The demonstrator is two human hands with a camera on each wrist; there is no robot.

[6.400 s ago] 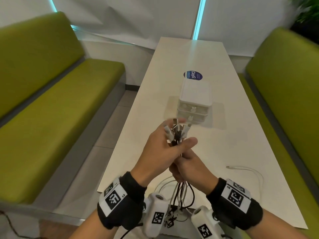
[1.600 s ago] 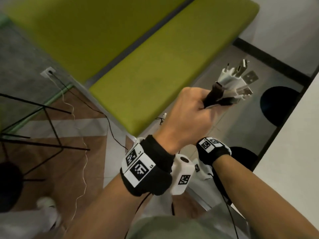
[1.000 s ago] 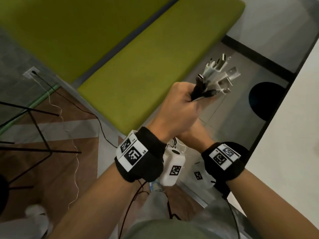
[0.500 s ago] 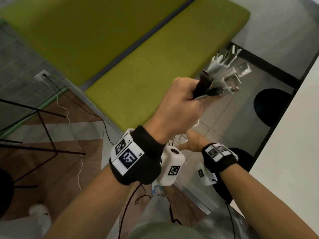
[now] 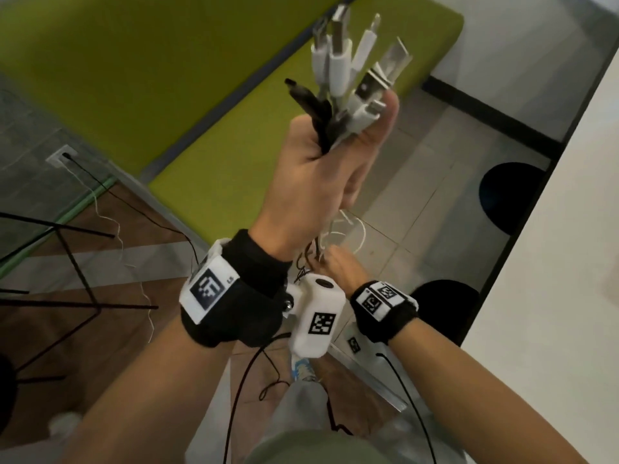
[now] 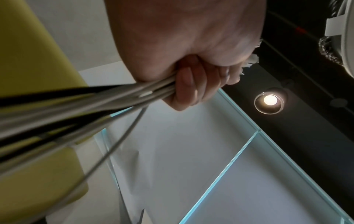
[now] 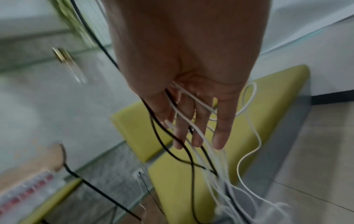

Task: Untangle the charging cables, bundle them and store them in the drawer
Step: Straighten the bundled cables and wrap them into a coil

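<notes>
The left hand (image 5: 315, 182) is raised in front of the green bench (image 5: 187, 95), fist curled tight round the charging cables (image 5: 345, 95) just below their plugs, so the connector ends fan up out of the top of the fist. Lower and nearer the person, the right hand (image 7: 191, 84) has its fingers (image 7: 222, 128) straight and slightly spread, the hanging strands running between them like a comb; it grips nothing. I judge the task to be in its untangling stage: the plug ends are gathered and lined up, but the lengths below the right hand hang in loose loops and crossings toward the floor (image 5: 418, 195), so straightening is not finished. No bundling shows yet, no coil or tie, and no drawer is in view in any of the three views; only the white edge of the table (image 5: 552, 296) shows at the far right. Counting plugs in the head view, I make out about six white ones and at least one black, perhaps two, though they overlap and an exact total cannot be told. In the right wrist view there are two or three black strands among several white ones.
</notes>
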